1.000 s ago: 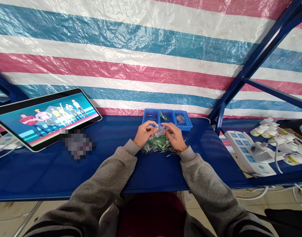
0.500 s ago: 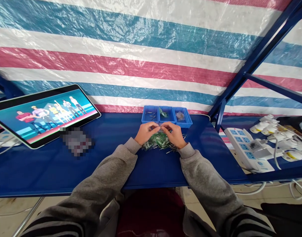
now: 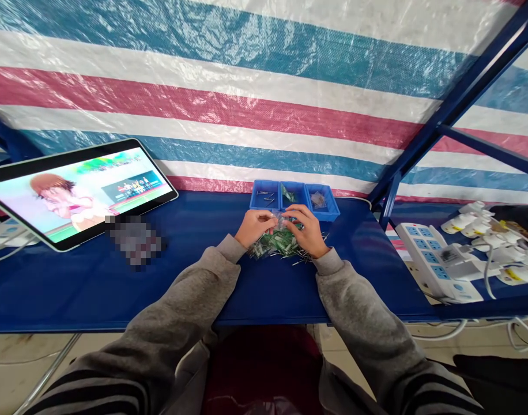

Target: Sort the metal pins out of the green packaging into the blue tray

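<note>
My left hand [image 3: 254,227] is closed in a pinch on a small clear plastic bag [image 3: 278,219]. Facing it, my right hand [image 3: 306,230] has its thumb and fingers apart at the bag's right side; whether the fingertips touch the bag is hard to see. Beneath both hands lies a pile of green and clear small packets [image 3: 281,244] mixed with thin metal pins or rods, partly hidden by the hands. Just behind stands a blue three-compartment tray [image 3: 328,217]: a few thin metal pieces at left, a green packet in the middle, clear bags at right.
A tablet [image 3: 80,193] playing a cartoon leans at the left, with a pixelated object [image 3: 137,242] before it. On the right are a white power strip [image 3: 428,259] and several white plugs or bottles. A blue metal frame [image 3: 419,150] rises there before a striped sheet.
My right hand's fingers have spread from a pinch close to the left hand. The clear bag shows more between the hands. The tablet picture has changed, and the view has shifted slightly.
</note>
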`<state>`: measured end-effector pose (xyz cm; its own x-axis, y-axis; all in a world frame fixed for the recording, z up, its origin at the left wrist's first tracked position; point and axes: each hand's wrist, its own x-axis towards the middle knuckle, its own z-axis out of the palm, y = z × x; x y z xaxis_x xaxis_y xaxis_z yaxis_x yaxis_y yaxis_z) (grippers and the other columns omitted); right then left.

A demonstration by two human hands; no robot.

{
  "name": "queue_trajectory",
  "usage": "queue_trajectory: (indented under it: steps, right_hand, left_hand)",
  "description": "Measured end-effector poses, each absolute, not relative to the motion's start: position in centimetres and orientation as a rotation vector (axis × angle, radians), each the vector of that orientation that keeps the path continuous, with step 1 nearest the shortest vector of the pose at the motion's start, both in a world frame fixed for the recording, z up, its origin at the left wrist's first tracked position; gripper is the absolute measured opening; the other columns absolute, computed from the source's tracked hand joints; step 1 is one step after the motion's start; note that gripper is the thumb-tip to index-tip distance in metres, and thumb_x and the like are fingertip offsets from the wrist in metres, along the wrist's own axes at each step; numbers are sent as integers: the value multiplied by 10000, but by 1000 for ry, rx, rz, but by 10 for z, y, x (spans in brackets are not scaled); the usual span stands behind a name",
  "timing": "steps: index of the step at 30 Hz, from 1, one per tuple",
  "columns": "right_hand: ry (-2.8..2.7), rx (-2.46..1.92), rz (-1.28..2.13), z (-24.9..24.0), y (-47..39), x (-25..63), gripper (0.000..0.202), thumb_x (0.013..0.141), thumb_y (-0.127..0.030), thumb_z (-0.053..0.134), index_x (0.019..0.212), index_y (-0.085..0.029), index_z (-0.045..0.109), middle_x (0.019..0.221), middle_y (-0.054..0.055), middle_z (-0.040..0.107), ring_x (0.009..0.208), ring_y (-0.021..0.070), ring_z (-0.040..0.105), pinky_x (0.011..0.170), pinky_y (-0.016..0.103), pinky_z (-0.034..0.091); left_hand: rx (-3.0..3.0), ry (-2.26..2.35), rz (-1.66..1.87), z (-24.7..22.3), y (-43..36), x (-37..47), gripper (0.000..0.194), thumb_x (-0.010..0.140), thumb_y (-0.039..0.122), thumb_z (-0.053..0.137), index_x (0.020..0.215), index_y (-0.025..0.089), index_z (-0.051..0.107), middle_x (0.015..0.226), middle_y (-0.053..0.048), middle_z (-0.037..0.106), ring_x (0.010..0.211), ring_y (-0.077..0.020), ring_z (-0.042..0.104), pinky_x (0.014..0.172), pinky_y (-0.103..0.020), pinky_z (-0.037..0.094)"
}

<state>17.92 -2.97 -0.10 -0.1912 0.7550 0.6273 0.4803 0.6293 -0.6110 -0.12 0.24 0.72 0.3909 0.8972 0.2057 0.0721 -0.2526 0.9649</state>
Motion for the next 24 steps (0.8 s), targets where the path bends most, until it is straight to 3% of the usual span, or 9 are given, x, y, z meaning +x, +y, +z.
queue_trajectory:
  steps: [5,12,20,24]
  right_hand:
    - [-1853,-984,325,-2,-29,178,195,932,-366,524,923,-233,668,1035,94,626,971,222,624,717,342,573]
    - [-1851,-955,334,-2,-30,177,200,935,-376,524,948,-242,672,1050,100,620,999,231,623,735,358,579]
    - [-1835,-975,311,-1,-29,177,200,934,-369,519,914,-232,664,1024,96,645,947,219,635,731,352,572]
    - [-1742,-1020,318,-2,-29,177,193,923,-359,523,863,-216,637,984,92,681,912,209,653,729,329,567]
  left_hand:
    - [1607,854,905,10,1,-2,271,743,346,648,577,134,619,519,-4,604,465,-110,549,475,-221,441]
    - [1581,795,826,7,3,-4,176,749,299,637,692,136,668,639,-30,671,514,-129,600,469,-232,458]
    - [1529,779,817,3,7,-7,288,768,405,691,674,145,610,524,-1,581,457,-119,542,416,-229,409]
    - [1575,818,1010,0,9,-5,349,776,440,699,980,167,627,827,-56,675,669,-166,634,455,-226,472]
